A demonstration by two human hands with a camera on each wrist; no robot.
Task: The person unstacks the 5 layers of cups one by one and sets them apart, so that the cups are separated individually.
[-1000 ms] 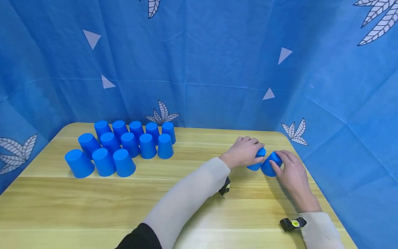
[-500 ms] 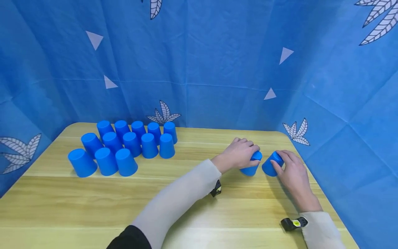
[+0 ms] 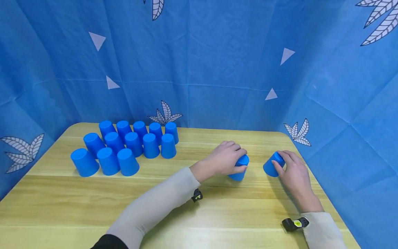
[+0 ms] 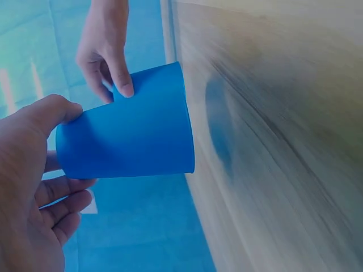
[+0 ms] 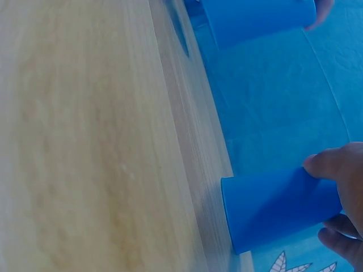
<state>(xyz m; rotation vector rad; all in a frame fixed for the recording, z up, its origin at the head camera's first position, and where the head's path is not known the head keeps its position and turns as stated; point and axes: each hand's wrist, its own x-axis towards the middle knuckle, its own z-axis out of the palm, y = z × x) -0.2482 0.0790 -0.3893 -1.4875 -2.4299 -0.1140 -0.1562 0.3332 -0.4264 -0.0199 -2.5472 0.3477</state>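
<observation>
Head view: an upturned blue cup (image 3: 239,167) sits mid-worktop in the left hand (image 3: 224,159)'s grasping grip; the right hand (image 3: 292,171) grasps a second cup (image 3: 273,164) near the worktop (image 3: 199,207)'s right edge. Judged mid-carry; next, steady placement beside the grouped cups (image 3: 127,148).

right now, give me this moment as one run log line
left hand: grips cup above table | right hand: holds second cup on table | cup group: upside down, far left
</observation>
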